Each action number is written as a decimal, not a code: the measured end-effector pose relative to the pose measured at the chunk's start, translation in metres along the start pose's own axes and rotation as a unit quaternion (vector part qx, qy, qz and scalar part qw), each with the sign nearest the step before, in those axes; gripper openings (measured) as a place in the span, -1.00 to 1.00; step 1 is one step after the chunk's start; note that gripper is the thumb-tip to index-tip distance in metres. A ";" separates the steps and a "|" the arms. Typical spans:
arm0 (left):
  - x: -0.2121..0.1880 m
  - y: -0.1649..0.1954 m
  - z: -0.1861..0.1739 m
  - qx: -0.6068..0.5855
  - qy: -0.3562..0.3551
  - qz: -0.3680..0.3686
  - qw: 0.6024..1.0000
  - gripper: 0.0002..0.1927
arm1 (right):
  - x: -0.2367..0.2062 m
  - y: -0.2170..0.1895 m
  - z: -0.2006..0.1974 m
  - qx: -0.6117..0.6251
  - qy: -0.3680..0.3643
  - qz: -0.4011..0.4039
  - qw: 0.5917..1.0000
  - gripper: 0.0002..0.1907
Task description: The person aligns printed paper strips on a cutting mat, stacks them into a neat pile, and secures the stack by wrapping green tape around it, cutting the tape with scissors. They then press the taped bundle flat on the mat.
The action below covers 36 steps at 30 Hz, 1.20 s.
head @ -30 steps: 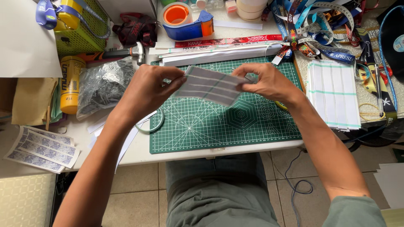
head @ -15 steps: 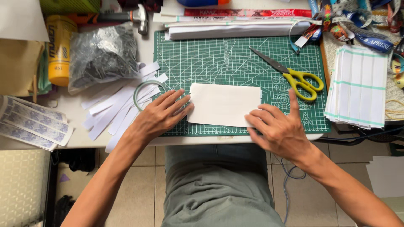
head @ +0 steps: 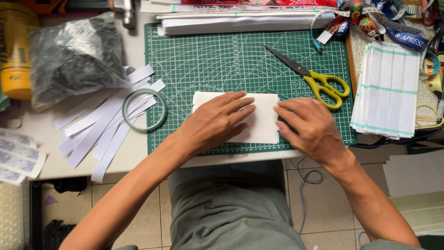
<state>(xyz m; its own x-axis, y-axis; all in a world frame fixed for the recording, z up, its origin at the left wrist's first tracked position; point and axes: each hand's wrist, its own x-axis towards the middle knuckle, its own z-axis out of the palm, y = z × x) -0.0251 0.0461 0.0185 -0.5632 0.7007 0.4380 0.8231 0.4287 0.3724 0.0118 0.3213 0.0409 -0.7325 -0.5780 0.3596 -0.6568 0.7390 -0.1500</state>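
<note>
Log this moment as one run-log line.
left hand: flat on white paper | right hand: pressing paper's right edge | paper: on green cutting mat | scissors: lying on mat, untouched

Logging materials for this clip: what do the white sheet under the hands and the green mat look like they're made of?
The white sheet looks like matte paper: thin, flat, with crisp edges. The green mat seems to be a rubbery or vinyl cutting mat, dull-surfaced with a printed white grid. Both the left hand and right hand press flat on the sheet.

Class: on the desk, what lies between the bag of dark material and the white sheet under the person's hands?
In the head view, loose white paper strips and a green tape ring lie between them.
</note>
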 end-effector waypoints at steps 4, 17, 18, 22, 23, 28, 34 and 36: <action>0.016 -0.005 0.011 -0.026 -0.022 0.022 0.999 -0.58 | 0.006 0.001 0.008 0.021 -0.006 0.006 1.000 -0.73; 0.034 -0.022 0.032 -0.058 -0.042 0.045 0.996 -0.44 | 0.026 0.017 0.014 0.082 -0.025 0.133 0.987 -0.58; 0.032 -0.022 0.032 -0.056 -0.042 0.045 0.997 -0.41 | 0.027 0.016 0.014 0.072 -0.034 0.131 0.988 -0.56; 0.030 -0.021 0.033 -0.057 -0.035 0.047 0.997 -0.42 | 0.032 0.014 0.014 0.065 -0.049 0.134 0.988 -0.58; 0.030 -0.022 0.034 -0.058 -0.032 0.049 0.997 -0.43 | 0.032 0.014 0.013 0.077 -0.046 0.138 0.986 -0.60; 0.027 -0.026 0.038 -0.057 -0.030 0.057 0.996 -0.51 | 0.034 0.018 0.006 0.140 -0.054 0.172 0.974 -0.70; 0.029 -0.026 0.043 -0.061 -0.040 0.056 0.996 -0.51 | 0.038 0.022 0.005 0.136 -0.078 0.167 0.973 -0.78; 0.028 -0.027 0.044 -0.075 -0.045 0.052 0.995 -0.51 | 0.039 0.023 0.005 0.140 -0.073 0.165 0.974 -0.78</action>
<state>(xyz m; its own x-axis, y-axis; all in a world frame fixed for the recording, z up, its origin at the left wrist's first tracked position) -0.0598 0.0791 -0.0152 -0.4610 0.7884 0.4073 0.8524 0.2658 0.4503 -0.0330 0.3142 0.0470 -0.9158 -0.3840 0.1181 -0.3904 0.7814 -0.4868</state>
